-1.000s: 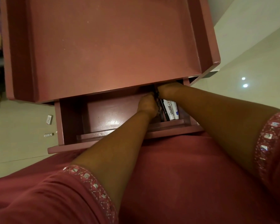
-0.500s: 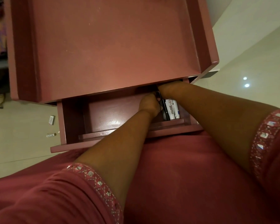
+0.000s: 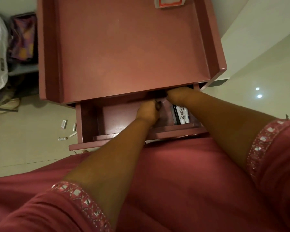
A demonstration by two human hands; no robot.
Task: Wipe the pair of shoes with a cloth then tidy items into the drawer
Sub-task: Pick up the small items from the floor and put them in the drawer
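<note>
The pink drawer (image 3: 107, 142) of a bedside table stands pulled open toward me. Both my hands are inside it. My left hand (image 3: 147, 112) is curled at the drawer's middle, with a small dark item (image 3: 158, 104) at its fingertips. My right hand (image 3: 177, 94) reaches to the back right corner, and its fingers are hidden under the table top. A white Cipladine tube (image 3: 183, 116) and a black pen-like stick (image 3: 175, 114) lie along the drawer's right side. No shoes or cloth are in view.
The pink table top (image 3: 127, 52) has raised side rails and a white, red-edged object (image 3: 168, 1) at its far edge. Small white packets (image 3: 64, 123) and a tube (image 3: 62, 139) lie on the floor left of the drawer. Bags and a basket (image 3: 0, 52) stand at far left.
The view has pulled back, and more of the table top and the left floor shows. Both hands stay in the drawer's back right part, almost unmoved.
</note>
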